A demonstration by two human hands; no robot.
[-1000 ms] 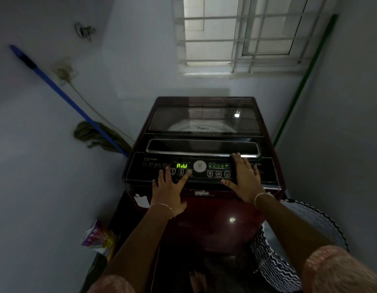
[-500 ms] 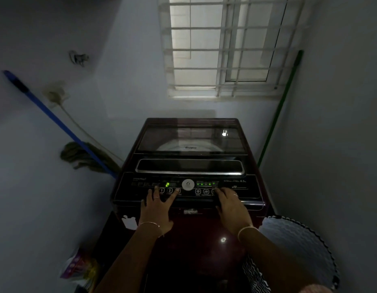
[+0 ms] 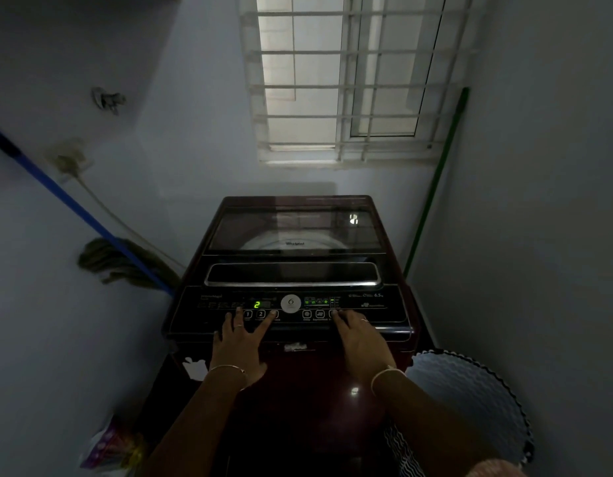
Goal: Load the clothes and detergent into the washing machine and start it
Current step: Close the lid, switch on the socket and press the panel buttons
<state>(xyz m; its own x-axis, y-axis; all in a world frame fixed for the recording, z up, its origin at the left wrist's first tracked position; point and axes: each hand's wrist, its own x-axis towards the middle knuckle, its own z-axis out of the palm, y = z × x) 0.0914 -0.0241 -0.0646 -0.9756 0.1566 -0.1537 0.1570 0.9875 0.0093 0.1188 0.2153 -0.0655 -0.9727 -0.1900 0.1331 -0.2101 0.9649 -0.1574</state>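
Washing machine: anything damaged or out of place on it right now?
A ragged white patch on the left front edge of the washing machine, below the control panel: torn sticker or chipped finish, too dim to tell.

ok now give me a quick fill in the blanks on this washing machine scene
1. The green display shows the digit ____.
2. The glass lid of the washing machine is ____.
3. The left hand and right hand both rest fingers on the machine's control ____.
4. The mop leaning against the wall has a ____ handle.

Missing words: 2; closed; panel; blue
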